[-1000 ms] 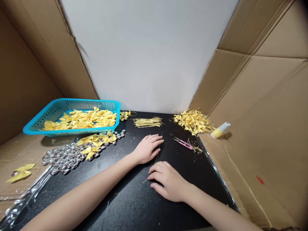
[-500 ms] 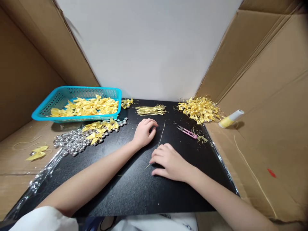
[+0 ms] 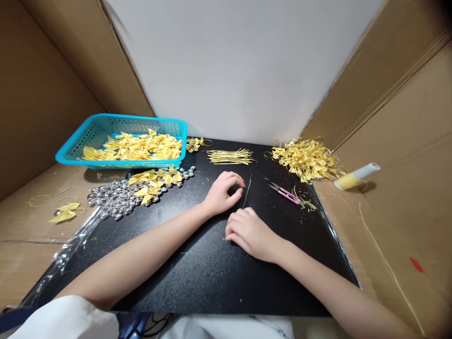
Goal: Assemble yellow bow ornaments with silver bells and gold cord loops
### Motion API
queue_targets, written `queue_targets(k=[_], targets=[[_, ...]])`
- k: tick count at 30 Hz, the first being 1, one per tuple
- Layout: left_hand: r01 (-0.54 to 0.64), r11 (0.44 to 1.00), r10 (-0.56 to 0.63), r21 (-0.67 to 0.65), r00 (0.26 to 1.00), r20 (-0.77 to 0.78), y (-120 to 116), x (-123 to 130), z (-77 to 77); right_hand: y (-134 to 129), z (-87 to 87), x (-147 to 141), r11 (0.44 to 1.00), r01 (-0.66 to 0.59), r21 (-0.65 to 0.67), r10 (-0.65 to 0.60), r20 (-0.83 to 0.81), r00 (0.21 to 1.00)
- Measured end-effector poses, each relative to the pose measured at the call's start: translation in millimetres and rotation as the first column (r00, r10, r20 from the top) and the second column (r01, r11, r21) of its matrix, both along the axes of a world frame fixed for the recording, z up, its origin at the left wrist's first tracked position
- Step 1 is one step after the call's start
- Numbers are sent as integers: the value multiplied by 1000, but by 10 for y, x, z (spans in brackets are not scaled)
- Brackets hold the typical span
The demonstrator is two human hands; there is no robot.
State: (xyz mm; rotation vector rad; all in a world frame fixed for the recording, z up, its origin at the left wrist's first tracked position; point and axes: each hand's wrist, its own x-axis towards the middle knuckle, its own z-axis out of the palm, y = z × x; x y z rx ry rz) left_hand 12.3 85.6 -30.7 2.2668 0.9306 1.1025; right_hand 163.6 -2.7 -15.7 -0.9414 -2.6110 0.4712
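Observation:
A single thin gold cord runs over the black tabletop from beyond my right hand and passes under it. My right hand is closed, thumb and forefinger pinched on the cord, with a short end showing at the fingertips. My left hand rests to the left of the cord's far part, fingers curved and the thumb a little apart from them. I see nothing between them. Beyond both hands lies a bundle of cut gold cords.
A blue basket of yellow ribbon bows stands at the back left. In front lie silver beads with a few bows on top. Pink thread snips and a pile of finished bows are right, beside a cord spool.
My right thumb and fingers have closed on the cord's near end. My left hand has barely moved. The whole view has shifted slightly, so things appear further right.

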Motion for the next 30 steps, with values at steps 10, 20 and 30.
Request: queue_targets(k=[10,20,30], targets=[[560,521,-262,-644,823,503,-349,268,64,184,-23,327,867,411,-281,-490,-631,602],[448,588,-168,-674,882,440,-270,244,0,219,-145,421,797,412,-442,-599,-670,439],[374,654,-207,-658,925,319,-275,205,-1,300,-116,535,808,540,-235,-549,-631,548]])
